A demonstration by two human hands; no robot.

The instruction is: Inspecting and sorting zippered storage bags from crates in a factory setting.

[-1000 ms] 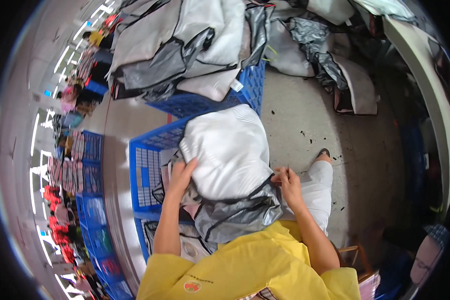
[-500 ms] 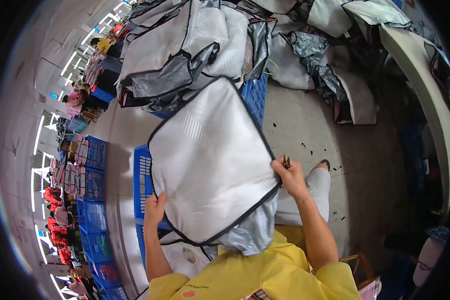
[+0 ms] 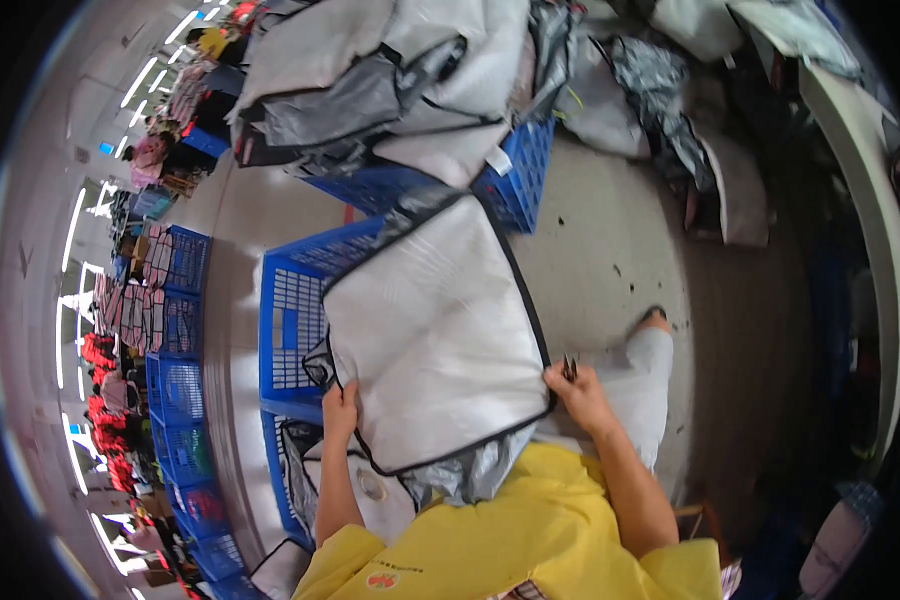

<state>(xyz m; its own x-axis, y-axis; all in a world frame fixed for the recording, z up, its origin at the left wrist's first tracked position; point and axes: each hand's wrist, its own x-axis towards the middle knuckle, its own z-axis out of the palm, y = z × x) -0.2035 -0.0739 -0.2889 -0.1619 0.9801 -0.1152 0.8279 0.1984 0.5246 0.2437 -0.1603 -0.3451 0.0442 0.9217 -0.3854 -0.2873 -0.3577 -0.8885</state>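
Observation:
A silver padded panel [image 3: 435,330] with black edge binding is stretched between my hands, its broad face up. My left hand [image 3: 340,408] pinches the bound edge on the near left side. On the right, my right hand [image 3: 580,395] grips the opposite edge near its corner. Small dark thread snips [image 3: 569,368] stick up from the same hand, their points upward. Thin crumpled silver lining [image 3: 475,470] hangs from the panel's near edge, over my lap. More dark grey lining shows behind its far corner.
An open blue crate [image 3: 295,325] stands left of the panel, with another blue crate [image 3: 515,185] beyond it under a pile of silver covers [image 3: 320,50]. Further covers [image 3: 735,190] lie at the far right. Stacked blue crates [image 3: 182,390] line the left; people work in the distance.
The panel has come down lower and tilted flatter, with both my hands still on its edges. More of the blue crate on the left now shows.

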